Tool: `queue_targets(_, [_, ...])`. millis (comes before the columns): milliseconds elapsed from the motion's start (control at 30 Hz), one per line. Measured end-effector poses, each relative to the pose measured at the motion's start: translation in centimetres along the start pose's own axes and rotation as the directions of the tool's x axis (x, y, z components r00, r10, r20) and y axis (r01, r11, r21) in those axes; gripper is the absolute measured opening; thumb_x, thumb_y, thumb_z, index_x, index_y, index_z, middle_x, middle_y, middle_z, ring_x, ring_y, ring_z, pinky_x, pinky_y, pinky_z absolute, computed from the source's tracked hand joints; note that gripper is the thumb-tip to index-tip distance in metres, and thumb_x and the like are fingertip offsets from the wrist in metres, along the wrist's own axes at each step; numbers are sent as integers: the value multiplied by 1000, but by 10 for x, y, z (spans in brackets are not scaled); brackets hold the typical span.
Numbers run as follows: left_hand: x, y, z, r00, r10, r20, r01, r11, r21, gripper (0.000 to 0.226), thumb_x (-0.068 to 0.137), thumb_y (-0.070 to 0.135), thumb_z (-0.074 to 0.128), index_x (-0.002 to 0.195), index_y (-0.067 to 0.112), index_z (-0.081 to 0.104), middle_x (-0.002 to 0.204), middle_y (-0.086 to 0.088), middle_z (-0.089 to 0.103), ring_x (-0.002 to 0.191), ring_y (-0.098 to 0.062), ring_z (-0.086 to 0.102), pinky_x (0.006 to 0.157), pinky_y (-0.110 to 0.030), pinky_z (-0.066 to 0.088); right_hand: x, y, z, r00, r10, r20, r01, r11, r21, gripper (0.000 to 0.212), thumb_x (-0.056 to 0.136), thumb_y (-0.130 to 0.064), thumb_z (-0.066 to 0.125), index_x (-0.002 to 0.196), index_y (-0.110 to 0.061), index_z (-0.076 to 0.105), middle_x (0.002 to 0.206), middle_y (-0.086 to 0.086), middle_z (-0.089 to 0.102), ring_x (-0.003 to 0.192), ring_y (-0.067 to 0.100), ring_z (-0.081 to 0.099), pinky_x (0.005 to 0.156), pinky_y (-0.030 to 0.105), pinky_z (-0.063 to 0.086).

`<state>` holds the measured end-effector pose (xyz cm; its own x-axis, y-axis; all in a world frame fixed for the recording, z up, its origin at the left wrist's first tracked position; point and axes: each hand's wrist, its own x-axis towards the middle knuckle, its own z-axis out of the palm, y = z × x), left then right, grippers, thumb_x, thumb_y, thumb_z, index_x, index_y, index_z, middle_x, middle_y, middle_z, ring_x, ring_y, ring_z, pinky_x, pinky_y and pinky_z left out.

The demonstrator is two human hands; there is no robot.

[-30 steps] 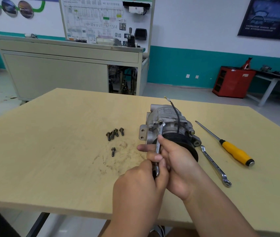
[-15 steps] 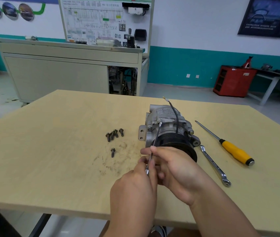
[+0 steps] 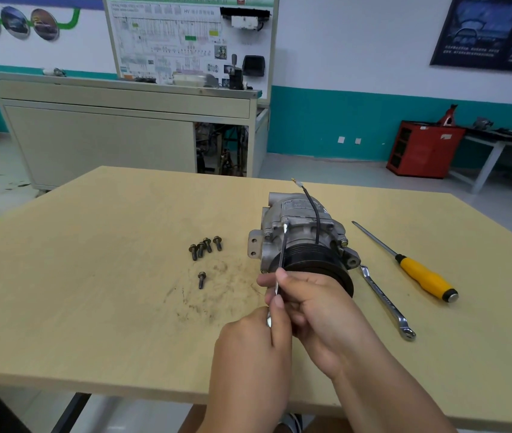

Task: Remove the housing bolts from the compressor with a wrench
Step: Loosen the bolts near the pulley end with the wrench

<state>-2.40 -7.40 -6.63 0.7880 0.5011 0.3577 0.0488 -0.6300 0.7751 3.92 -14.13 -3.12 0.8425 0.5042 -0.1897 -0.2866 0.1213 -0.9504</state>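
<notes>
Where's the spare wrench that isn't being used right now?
In the head view, the spare wrench lies flat on the table's right side, between the compressor and the yellow-handled screwdriver.

Automotive training workshop. A display board [image 3: 186, 39] printed with a wiring diagram and fitted with vehicle components stands on a grey metal cabinet [image 3: 98, 145]. Oval car pictures [image 3: 14, 21] and a dark vehicle poster [image 3: 492, 29] hang on the teal-banded wall [image 3: 326, 120]. A red tool cabinet [image 3: 420, 150] stands on the floor. On the table [image 3: 92, 276] lie a compressor [image 3: 298, 226], loose bolts [image 3: 205, 246], a spare wrench [image 3: 386, 303] and a screwdriver [image 3: 417, 273].
</notes>
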Motion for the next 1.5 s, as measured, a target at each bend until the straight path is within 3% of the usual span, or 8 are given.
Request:
queue_targets(167, [2,4,-5,997,-37,67,43,994,-103,50,90,42,28,47,22,43,40,3,46,50,-14,48,56,-29,37,-1,-4,1,1000,-2,-17,2,1000,-7,28,97,-15,47,88,5,65,51,1,57,33,5,27,39,14,31])
queue_targets(333, [5,11,-5,989,-63,134,79,989,-122,49,93,39,29,50,21,43,45,2,46,49,-16,44,56,-32,38,-2,-8,-2,1000,5,-13,-5,1000,2,29,98,-15,47,84,4,64,49,2,55,31,4,27,36,13,30])
queue_targets(567, [6,16,-8,958,-98,271,145,977,-158,50,97,35,32,51,18,41,39,2,39,42,-12,35,52,-29,30,-2,-15,-5,1000,27,-3,-27,999,-22,32,97,-15,48,72,1,61,47,4,55,28,4,26,30,14,27])
queue_targets(733, [9,20,-11,897,-135,420,257,934,-248,50,99,34,32,54,16,44,35,2,41,34,-7,35,42,-19,28,-2,-20,-9,998,55,19,-55,998,-21,34,96,-14,48,67,0,58,47,5,54,27,4,26,29,13,26])
queue_targets(867, [9,28,-17,792,-84,605,375,849,-373,47,99,30,26,62,15,50,33,3,37,32,-8,29,39,-18,26,-2,-25,-11,997,69,-20,-70,995,-78,35,93,-16,55,61,-3,59,42,4,51,24,4,27,29,10,23])
queue_targets(1000, [7,35,-13,745,-42,666,491,710,-504,50,99,29,28,56,16,51,34,2,31,31,-9,21,38,-14,20,0,-25,-11,994,83,-69,-92,986,-140,41,89,-22,61,50,-11,64,42,0,48,33,9,38,47,22,23])
queue_targets(1167, [4,27,-10,760,-62,647,421,805,-417,60,97,33,25,45,23,53,33,4,34,31,-9,25,38,-17,23,-7,-20,-6,996,48,-72,-57,991,-125,35,92,-23,57,62,-7,61,43,0,50,28,8,38,28,10,23])
queue_targets(1500, [5,24,-15,736,-55,675,402,838,-369,57,94,37,28,41,21,42,33,5,34,33,-8,23,38,-19,21,-12,-14,-3,987,7,-163,-11,1000,-25,33,93,-21,56,65,-4,61,43,1,49,30,7,41,27,13,28])
